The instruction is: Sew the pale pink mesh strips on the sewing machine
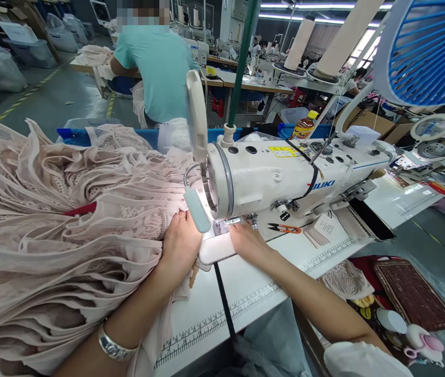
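Pink fabric [69,209] lies heaped on the bench [254,288] at 9 o'clock of the needle [219,225]. The left hand [179,243] presses open on its edge, and the right hand [248,242] lies open at 4 o'clock. I judge this is guiding a seam, which needs even pushing.

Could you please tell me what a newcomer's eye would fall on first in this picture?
A great heap of pale pink fabric fills the left half. At the centre stands a white sewing machine, with the left hand on the fabric and the right hand on the table at its near end. A blue fan juts in at top right.
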### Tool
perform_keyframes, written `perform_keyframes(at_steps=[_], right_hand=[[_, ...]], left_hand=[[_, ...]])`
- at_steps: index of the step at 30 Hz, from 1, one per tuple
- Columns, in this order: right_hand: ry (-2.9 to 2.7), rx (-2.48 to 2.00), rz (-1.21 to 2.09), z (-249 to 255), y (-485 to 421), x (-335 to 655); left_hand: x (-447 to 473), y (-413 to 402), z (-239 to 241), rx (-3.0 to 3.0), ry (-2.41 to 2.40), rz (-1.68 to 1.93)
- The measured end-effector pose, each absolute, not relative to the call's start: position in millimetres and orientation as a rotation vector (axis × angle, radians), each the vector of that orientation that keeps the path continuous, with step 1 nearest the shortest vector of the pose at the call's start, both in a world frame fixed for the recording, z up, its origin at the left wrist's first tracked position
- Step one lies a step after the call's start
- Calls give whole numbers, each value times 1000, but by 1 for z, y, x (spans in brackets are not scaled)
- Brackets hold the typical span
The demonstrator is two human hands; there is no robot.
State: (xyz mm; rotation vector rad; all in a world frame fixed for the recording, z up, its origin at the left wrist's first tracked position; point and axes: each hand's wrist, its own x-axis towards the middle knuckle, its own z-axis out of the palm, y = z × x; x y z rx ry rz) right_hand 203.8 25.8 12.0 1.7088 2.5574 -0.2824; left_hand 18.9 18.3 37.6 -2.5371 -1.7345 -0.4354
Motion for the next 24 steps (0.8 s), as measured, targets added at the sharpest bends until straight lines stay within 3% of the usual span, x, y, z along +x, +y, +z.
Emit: perform_keyframes(at_steps=[3, 6, 12, 17, 20, 24], right_hand=[[2635, 1734, -233, 11, 23, 210], [2895, 1667, -210, 16, 13, 208], [3351, 1014, -842, 22, -17, 161], [3166, 908, -951, 14, -34, 141], [3126, 819, -902, 17, -38, 160], [3194, 1075, -1001, 30, -40, 201]], left_hand=[[21, -5, 57, -2505, -1620, -44], [14, -45, 75, -2464, -1431, 19], [-13, -106, 79, -2294, -1509, 203], [-21, -125, 69, -2742, -1488, 188], [-30, -129, 71, -3141, -1543, 361], [-41, -124, 76, -3213, -1843, 459]])
